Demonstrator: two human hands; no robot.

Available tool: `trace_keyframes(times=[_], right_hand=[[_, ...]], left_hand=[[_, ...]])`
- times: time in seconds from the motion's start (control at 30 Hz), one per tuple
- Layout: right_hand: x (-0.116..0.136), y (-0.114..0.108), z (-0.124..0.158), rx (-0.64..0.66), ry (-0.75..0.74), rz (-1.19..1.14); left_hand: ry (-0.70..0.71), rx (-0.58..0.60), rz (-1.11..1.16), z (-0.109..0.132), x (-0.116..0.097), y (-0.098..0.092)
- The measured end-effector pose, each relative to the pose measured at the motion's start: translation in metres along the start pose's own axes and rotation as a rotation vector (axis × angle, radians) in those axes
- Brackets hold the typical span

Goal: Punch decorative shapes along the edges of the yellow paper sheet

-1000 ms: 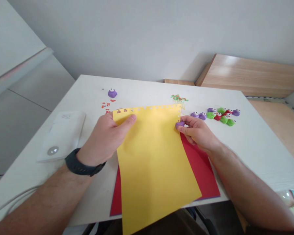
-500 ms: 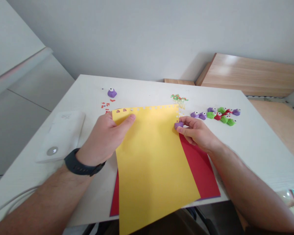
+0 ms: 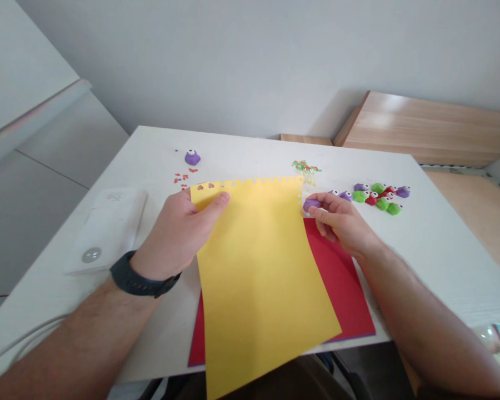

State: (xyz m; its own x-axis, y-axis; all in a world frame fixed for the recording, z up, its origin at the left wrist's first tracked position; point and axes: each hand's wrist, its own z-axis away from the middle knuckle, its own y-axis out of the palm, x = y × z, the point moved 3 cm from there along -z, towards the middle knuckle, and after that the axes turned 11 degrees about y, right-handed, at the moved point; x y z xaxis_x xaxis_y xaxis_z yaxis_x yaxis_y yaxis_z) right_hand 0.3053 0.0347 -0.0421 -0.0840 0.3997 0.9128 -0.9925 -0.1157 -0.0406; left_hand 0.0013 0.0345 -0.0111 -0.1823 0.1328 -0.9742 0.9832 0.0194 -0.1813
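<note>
My left hand (image 3: 191, 225) pinches the upper left corner of a yellow sheet of paper (image 3: 262, 266), thumb on top. Small punched holes run along the sheet's top edge, and a few heart-shaped ones are near my thumb. Just beyond its right edge, my right hand (image 3: 337, 219) has its fingers closed on a small purple paper punch (image 3: 311, 205). A few holes lie along that edge close to the punch. Beneath the yellow sheet is a red sheet (image 3: 337, 278), mostly covered, with a purple edge showing below it.
Several purple, green and red punches with white eyes (image 3: 382, 204) sit at the right. Another purple punch (image 3: 192, 159) stands at the back left near red paper bits (image 3: 180, 179). Green and orange bits (image 3: 306, 166) lie at the back. A white device (image 3: 106, 230) is at the left.
My right hand has moved the purple punch slightly right and up, off the yellow sheet's right edge. My left hand keeps its hold on the corner.
</note>
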Motion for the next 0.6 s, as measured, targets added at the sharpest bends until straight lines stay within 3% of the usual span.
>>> trace_keyframes(times=[0.6], right_hand=[[0.0077, -0.0037, -0.0002, -0.054, -0.081, -0.018]], left_hand=[[0.037, 0.006, 0.015, -0.0004, 0.0017, 0.0001]])
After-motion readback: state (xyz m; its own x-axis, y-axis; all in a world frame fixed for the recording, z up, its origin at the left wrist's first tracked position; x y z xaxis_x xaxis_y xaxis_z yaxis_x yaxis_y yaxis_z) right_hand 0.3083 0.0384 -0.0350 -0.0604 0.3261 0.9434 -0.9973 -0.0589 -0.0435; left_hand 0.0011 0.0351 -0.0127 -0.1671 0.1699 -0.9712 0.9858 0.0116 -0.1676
